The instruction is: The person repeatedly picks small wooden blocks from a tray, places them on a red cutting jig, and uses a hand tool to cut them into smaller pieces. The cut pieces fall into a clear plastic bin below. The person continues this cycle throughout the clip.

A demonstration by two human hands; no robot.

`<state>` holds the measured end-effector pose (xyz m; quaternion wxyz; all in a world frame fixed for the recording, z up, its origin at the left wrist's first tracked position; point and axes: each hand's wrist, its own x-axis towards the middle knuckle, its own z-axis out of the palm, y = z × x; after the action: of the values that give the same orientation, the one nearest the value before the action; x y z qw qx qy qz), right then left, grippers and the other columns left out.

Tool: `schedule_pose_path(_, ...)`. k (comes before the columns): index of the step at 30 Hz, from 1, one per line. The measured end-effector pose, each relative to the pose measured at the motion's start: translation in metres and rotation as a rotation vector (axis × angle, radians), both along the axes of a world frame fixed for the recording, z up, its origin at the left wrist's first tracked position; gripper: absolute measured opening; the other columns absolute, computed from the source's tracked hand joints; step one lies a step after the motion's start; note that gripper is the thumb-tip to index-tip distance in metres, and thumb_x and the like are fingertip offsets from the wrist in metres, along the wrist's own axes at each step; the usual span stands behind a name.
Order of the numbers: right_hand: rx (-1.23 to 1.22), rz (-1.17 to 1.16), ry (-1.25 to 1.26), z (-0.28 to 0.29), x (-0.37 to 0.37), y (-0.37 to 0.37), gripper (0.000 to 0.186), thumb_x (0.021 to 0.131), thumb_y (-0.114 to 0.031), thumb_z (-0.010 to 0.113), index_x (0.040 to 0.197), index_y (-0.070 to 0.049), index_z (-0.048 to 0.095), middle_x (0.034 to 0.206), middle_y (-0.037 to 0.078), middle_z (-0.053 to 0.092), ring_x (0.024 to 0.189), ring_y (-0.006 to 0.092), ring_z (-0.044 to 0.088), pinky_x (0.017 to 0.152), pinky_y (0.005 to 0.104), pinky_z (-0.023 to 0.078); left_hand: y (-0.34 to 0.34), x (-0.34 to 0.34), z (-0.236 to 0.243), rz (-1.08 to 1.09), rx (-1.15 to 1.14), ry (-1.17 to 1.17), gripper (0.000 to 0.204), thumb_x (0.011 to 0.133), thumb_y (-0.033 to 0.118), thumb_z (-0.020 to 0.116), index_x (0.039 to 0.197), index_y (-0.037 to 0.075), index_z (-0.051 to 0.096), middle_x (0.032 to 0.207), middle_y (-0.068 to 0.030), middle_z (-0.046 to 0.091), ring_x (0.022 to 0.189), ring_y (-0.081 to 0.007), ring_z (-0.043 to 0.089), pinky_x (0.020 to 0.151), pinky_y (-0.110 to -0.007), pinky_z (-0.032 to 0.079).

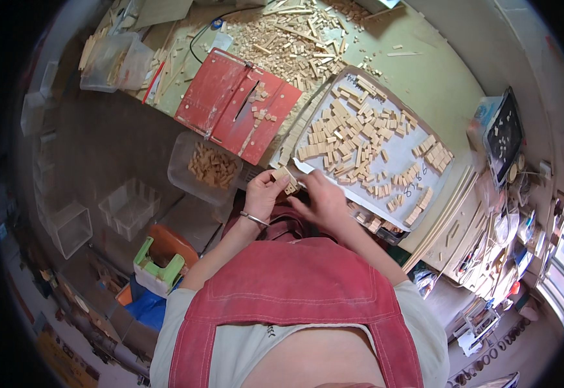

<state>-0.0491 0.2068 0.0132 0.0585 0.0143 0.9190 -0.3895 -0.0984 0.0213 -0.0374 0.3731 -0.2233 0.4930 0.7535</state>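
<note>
In front of my apron, my left hand (262, 196) pinches a few small light wooden blocks (285, 179) between thumb and fingers. A bracelet circles its wrist. Close by on the right is my right hand (325, 202), its thumb apart from its bent fingers, with nothing visible held in it. Its fingertips come near the held blocks; whether they touch is hard to see. Just beyond my hands lies a shallow tray (411, 223) lined with white paper. Many small wooden blocks (343, 132) cover it, some loose and some lined up in rows.
A red table-saw top (230, 97) with a slot and small offcuts stands left of the tray. Below it is a clear bin (181, 161) of wooden pieces. Scraps (288, 48) heap on the green bench (411, 64). Long wooden strips (440, 220) lie at the right.
</note>
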Motion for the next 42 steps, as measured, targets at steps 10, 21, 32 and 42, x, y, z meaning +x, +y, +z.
schedule_pose_path(10,0.042,-0.256,0.197,-0.004,-0.009,-0.026,0.034,0.086,-0.027,0.081,0.108,-0.006,0.067,0.096,0.015,0.065,0.082,0.0347,0.07,0.066,0.0457,0.056,-0.011,-0.017,0.018,0.024,-0.037,0.023,0.02,0.103,0.013,0.073,0.119,0.001,0.069,0.105,-0.007,0.078,0.089,-0.0135,0.076,0.075,-0.027,0.063)
schedule_pose_path(21,0.343,-0.873,-0.19,-0.115,-0.114,0.128,0.034,0.08,-0.034,0.073,0.086,-0.001,0.075,0.085,0.019,0.075,0.082,0.0352,0.073,0.078,0.0448,0.057,-0.056,-0.011,0.008,-0.063,-0.123,0.027,0.024,0.102,0.015,0.074,0.122,0.001,0.068,0.104,-0.0084,0.079,0.087,-0.0128,0.076,0.07,-0.026,0.063)
schedule_pose_path(32,-0.944,-1.037,-0.214,-0.069,-0.091,0.112,0.019,0.094,-0.017,0.08,0.105,-0.005,0.071,0.073,-0.004,0.055,0.049,0.0058,0.039,0.045,0.0248,0.027,-0.07,-0.015,0.0,-0.065,-0.054,0.013,0.023,0.103,0.015,0.073,0.122,0.003,0.067,0.107,-0.0084,0.079,0.09,-0.0138,0.077,0.07,-0.025,0.062)
schedule_pose_path(42,-1.691,-0.592,-0.325,-0.021,-0.064,-0.013,0.008,0.1,-0.013,0.073,0.102,-0.008,0.069,0.077,-0.005,0.051,0.056,0.0052,0.036,0.049,0.0224,0.027,-0.088,-0.038,0.008,-0.083,-0.03,0.069,0.019,0.104,0.016,0.072,0.12,0.005,0.068,0.11,-0.0081,0.079,0.094,-0.0134,0.076,0.072,-0.024,0.061)
